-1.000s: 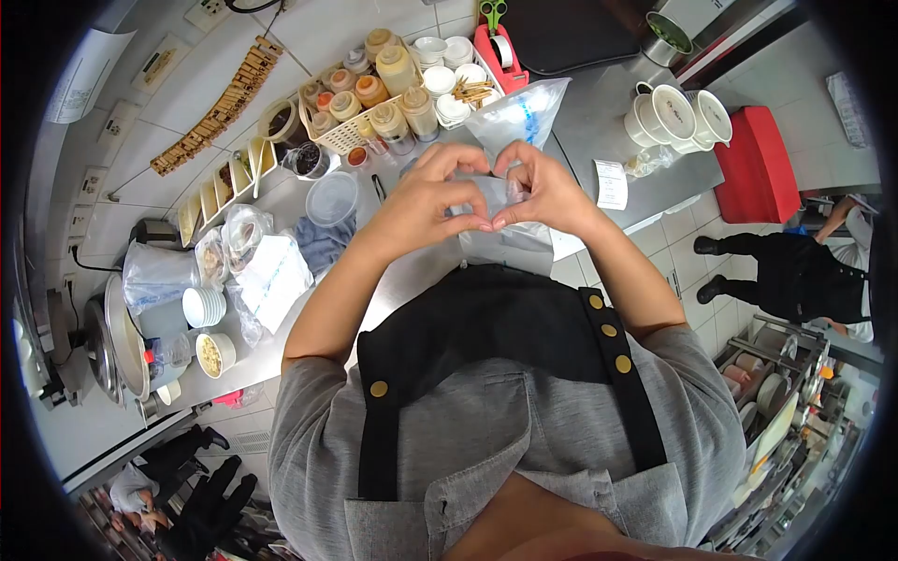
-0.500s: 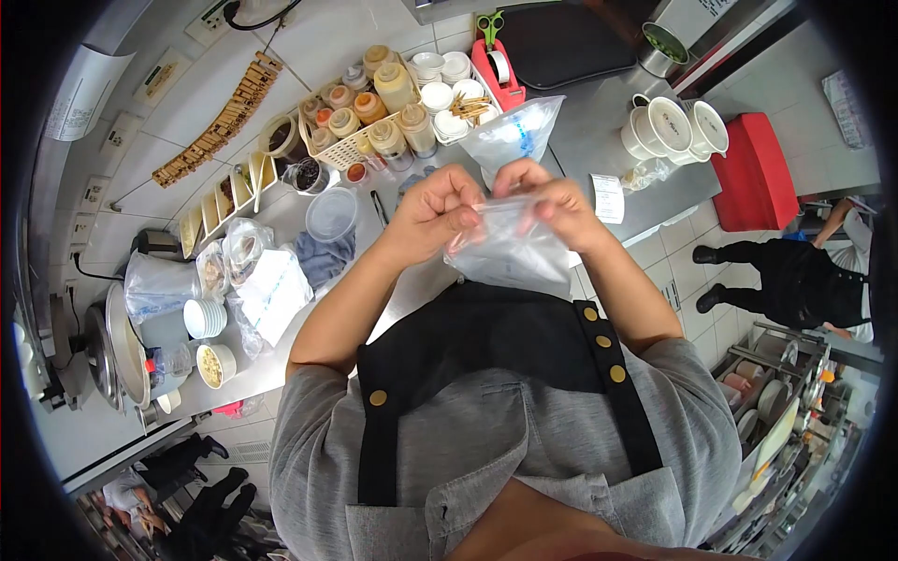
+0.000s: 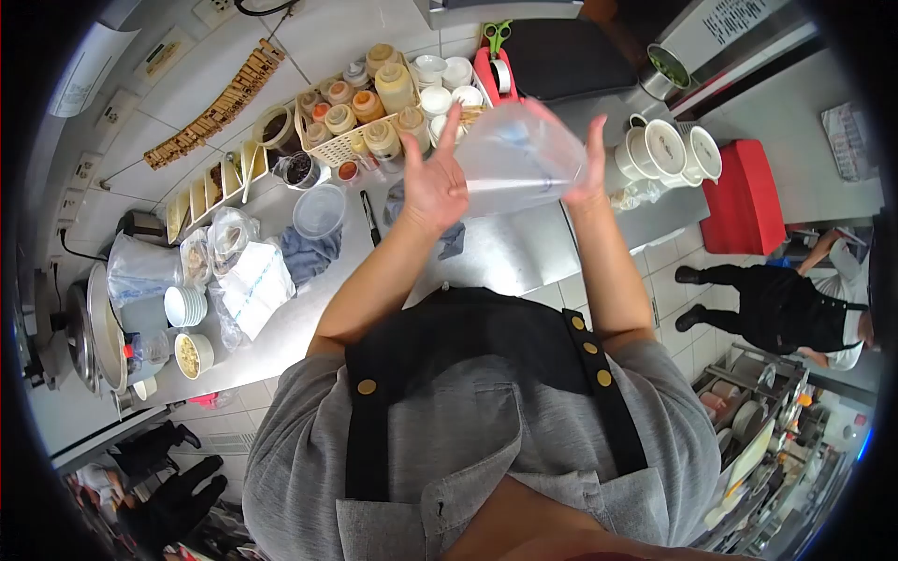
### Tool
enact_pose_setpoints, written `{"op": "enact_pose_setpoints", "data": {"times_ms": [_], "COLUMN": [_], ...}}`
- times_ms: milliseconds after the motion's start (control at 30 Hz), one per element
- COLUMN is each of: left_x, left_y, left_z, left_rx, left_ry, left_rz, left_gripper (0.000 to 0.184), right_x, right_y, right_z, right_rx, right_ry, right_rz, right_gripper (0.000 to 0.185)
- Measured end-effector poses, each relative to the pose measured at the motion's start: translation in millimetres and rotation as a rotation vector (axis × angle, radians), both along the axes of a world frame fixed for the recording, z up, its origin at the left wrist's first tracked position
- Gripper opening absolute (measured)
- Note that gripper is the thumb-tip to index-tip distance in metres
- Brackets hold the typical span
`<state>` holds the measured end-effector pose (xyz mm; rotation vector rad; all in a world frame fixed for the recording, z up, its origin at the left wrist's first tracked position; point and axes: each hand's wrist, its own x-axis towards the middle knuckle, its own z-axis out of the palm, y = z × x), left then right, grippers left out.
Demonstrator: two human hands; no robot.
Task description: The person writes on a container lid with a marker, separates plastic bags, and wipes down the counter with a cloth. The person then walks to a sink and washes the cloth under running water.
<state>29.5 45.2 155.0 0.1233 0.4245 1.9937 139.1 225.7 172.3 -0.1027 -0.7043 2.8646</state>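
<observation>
A translucent plastic bag (image 3: 519,164) is spread out between my two hands above the steel counter. At its left edge is my left hand (image 3: 436,185), palm up, with fingers spread and the side of the palm near the bag. My right hand (image 3: 582,164) lies along the bag's right side, thumb apart and fingers stretched out, blurred and partly behind the plastic. Neither hand is visibly closed on the bag. Beyond the bag stand a basket of sauce bottles (image 3: 395,89), small white dishes (image 3: 436,100) and a red tape dispenser (image 3: 485,71).
On the left of the counter are a round clear lid (image 3: 319,211), a blue cloth (image 3: 311,254), white bowls (image 3: 185,306) and wrapped items. White cups (image 3: 664,147) and a red bin (image 3: 745,198) are at right. A co-worker (image 3: 795,307) stands at far right, others at lower left.
My hands have moved apart, the fingers have stretched out, and the bag has risen and spread between them. The second bag that stood behind them cannot be made out now. The view has shifted slightly.
</observation>
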Motion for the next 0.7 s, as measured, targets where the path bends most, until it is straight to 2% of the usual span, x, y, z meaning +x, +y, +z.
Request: {"op": "enact_pose_setpoints", "data": {"times_ms": [33, 133, 200, 233, 267, 300, 367, 400, 467, 500, 533, 567, 633, 667, 700], "left_x": [-9, -10, -6, -3, -3, -2, 5, 7, 13, 15, 15, 14, 9, 4, -1], "left_y": [3, 8, 10, 12, 14, 18, 25, 26, 27, 29, 32, 31, 20, 18, 5], "left_z": [-36, -131, -149, -156, -163, -171, -183, -179, -172, -173, -176, -180, -172, -183, -184], "left_rx": [0.045, 0.087, 0.010, -0.078, -0.073, -0.073, -0.260, -0.262, -0.292, -0.292, -0.365, -0.445, -0.665, -0.836, -0.895], "left_ry": [-0.002, -0.074, -0.110, -0.156, -0.218, -0.221, -0.052, -0.054, -0.064, -0.067, 0.042, 0.151, 0.535, 0.785, 0.706], "left_rz": [-0.048, -0.174, -0.126, -0.084, -0.057, -0.054, 0.101, 0.104, 0.232, 0.237, 0.264, 0.297, 0.259, 0.329, 0.348], "left_gripper": [0.091, 0.083, 0.078, 0.072, 0.055, 0.055, 0.061, 0.061, 0.075, 0.075, 0.074, 0.072, 0.068, 0.060, 0.053], "right_x": [-2, 8, 11, 9, 9, 7, 8, 6, 4, 0, -3, -5, -2, 4, 7], "right_y": [1, 20, 29, 26, 20, 17, 20, 21, 18, 11, 4, 1, 2, 7, -3], "right_z": [-14, -106, -149, -153, -159, -161, -164, -168, -175, -176, -179, -181, -202, -227, -234], "right_rx": [-0.047, -0.068, -0.014, -0.011, 0.107, 0.226, 0.178, 0.244, 0.310, 0.429, 0.547, 0.710, 1.026, 1.086, 1.054], "right_ry": [-0.111, -0.159, -0.216, -0.216, -0.330, -0.439, -0.403, -0.397, -0.392, -0.461, -0.527, -0.477, -0.410, -0.523, -0.639], "right_rz": [-0.017, -0.010, 0.099, 0.103, 0.024, -0.054, -0.043, -0.072, -0.099, -0.250, -0.398, -0.511, -0.709, -0.790, -0.921], "right_gripper": [0.099, 0.091, 0.055, 0.055, 0.037, 0.023, 0.029, 0.029, 0.029, 0.030, 0.030, 0.030, 0.029, 0.027, 0.022]}}
